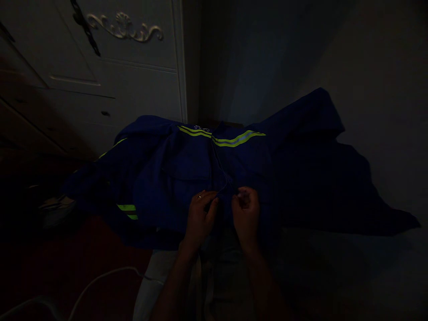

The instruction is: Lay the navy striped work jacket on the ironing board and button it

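On my feed, the blue garment (187,156) spreads across the centre of the frame, yellow-green stripes (239,139) crossing its upper part. At lower centre, my left hand (201,214) pinches its front between thumb and fingers; my right hand (246,214) curls just beside, its grip too dark to tell. A white cabinet (140,84) fills the upper left.

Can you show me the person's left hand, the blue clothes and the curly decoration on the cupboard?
Left hand (199,217): head view, on the back of the hand.
Blue clothes (192,157): head view, on cloth above that hand.
Curly decoration (123,26): head view, on its fan-shaped middle.
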The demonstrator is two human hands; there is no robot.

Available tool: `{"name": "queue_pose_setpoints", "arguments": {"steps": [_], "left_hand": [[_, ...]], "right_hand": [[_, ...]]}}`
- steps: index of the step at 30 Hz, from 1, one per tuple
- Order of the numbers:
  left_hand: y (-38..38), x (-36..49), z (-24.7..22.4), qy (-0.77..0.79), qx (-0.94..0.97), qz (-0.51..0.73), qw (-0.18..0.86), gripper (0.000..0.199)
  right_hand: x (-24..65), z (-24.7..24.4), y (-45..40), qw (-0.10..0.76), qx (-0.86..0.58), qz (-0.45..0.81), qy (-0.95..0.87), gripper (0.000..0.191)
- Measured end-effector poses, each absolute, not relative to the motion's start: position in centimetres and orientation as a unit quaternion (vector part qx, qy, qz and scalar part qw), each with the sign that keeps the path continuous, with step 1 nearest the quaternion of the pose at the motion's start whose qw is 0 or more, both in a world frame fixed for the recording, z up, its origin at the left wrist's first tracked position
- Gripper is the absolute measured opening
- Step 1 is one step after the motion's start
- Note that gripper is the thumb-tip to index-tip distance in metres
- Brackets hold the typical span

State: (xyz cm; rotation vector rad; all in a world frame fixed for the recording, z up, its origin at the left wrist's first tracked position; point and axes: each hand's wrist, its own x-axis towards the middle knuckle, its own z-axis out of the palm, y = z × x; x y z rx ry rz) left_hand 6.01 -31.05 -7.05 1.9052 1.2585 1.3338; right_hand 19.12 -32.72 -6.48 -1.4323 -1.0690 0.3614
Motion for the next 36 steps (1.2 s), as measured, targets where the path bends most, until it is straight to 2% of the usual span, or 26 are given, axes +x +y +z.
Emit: {"name": "queue_pose_setpoints", "arguments": {"steps": [1, 3, 7, 17, 26, 32, 36], "left_hand": [[-31.1, 6.0, -7.0, 0.462, 0.696, 0.487, 0.253, 0.018], [-31.1, 6.0, -6.8, 0.459, 0.698, 0.482, 0.263, 0.019], [-31.2, 6.1, -6.7, 0.459, 0.699, 0.481, 0.264, 0.02], [-31.3, 6.4, -6.7, 0.473, 0.696, 0.466, 0.273, 0.02], [-31.4, 6.6, -6.5, 0.484, 0.707, 0.448, 0.254, 0.02], [-31.4, 6.7, -6.5, 0.485, 0.715, 0.443, 0.239, 0.021], [-31.4, 6.7, -6.4, 0.479, 0.727, 0.431, 0.237, 0.022]], "right_hand": [[19.0, -6.4, -32.8, 0.599, -0.614, 0.111, -0.502, 0.014], [19.0, -6.3, -32.8, 0.566, -0.587, 0.051, -0.576, 0.021], [19.9, -6.2, -32.4, 0.521, -0.543, 0.051, -0.656, 0.035], [22.5, -5.5, -31.8, 0.458, -0.529, 0.146, -0.699, 0.017], [22.2, -4.6, -31.2, 0.381, -0.501, 0.037, -0.776, 0.018], [22.8, -4.6, -31.4, 0.366, -0.472, 0.055, -0.8, 0.015], [23.0, -4.4, -31.3, 0.351, -0.459, 0.017, -0.816, 0.014]]}}
